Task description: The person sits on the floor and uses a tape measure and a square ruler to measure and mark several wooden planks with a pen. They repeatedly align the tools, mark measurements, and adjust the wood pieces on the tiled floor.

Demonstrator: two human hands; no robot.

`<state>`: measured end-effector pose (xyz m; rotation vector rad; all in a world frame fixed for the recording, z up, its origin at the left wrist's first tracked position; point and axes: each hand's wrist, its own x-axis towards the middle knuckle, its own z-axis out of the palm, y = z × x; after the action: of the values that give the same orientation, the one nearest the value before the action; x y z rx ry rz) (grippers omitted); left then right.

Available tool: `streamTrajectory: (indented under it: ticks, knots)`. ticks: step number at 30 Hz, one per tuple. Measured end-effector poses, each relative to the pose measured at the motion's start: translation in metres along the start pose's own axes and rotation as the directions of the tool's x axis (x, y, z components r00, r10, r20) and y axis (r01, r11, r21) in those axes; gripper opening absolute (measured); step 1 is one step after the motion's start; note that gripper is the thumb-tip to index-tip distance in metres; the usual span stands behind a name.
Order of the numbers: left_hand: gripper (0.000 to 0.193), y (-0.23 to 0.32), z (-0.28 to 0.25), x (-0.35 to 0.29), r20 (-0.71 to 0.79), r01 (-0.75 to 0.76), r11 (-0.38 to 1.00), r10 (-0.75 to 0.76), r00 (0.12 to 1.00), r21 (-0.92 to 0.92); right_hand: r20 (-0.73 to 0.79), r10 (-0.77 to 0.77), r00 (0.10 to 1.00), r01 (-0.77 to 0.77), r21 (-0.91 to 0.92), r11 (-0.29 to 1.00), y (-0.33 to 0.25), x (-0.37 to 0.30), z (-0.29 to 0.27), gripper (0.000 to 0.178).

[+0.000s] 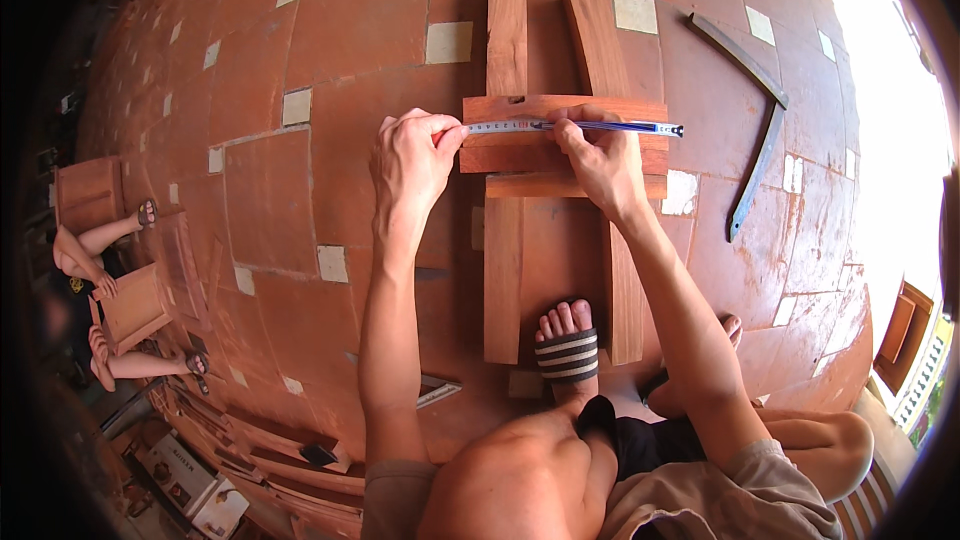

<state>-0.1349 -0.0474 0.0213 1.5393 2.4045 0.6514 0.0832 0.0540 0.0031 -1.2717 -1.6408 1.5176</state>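
A metal measuring tape (500,127) stretches across several short reddish boards (500,157) laid side by side. With thumb and finger, my left hand (412,152) pinches the tape at the boards' left end. My right hand (603,155) is closed over the tape, gripping a slim blue pen (600,125) that lies along it. The pen's dark tip points left, toward the tape's markings. The tape reaches a little past the boards' right edge. Fingers of the right hand partly cover the middle of the boards.
Two long timbers (503,280) run beneath the boards. A dark metal angle square (770,120) lies to the right on the tiled floor (370,90). My sandalled foot (567,335) is between the timbers. At far left, another person handles a wooden panel (135,308); long strips (290,455) lie lower left.
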Motion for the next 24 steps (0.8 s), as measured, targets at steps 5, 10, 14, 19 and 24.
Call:
streamTrajectory:
  ticks: [5,10,14,19,24]
  knots:
    - [0.016,0.001,-0.004,0.0,0.021,0.028,1.0,-0.028,0.999,0.008,-0.019,0.021,1.0,-0.021,0.011,1.0,0.005,0.0,0.004,0.026]
    - [0.015,0.003,-0.001,0.0,-0.004,0.002,1.0,-0.002,1.0,-0.006,0.002,0.02,1.0,-0.02,0.018,1.0,-0.006,-0.002,0.0,0.023]
    - [0.014,0.005,0.001,0.0,-0.016,0.016,1.0,-0.015,1.0,0.011,0.006,0.014,1.0,-0.014,0.033,0.999,0.002,0.001,0.0,0.022]
    - [0.011,-0.002,0.003,-0.005,-0.092,-0.004,1.0,0.002,0.996,-0.023,0.01,-0.009,1.0,0.008,0.099,0.995,-0.006,0.001,0.008,0.022]
    - [0.009,0.003,-0.002,0.0,-0.106,-0.02,0.999,0.016,0.994,-0.037,0.041,-0.036,0.999,0.033,0.071,0.997,-0.003,-0.001,0.0,0.02]
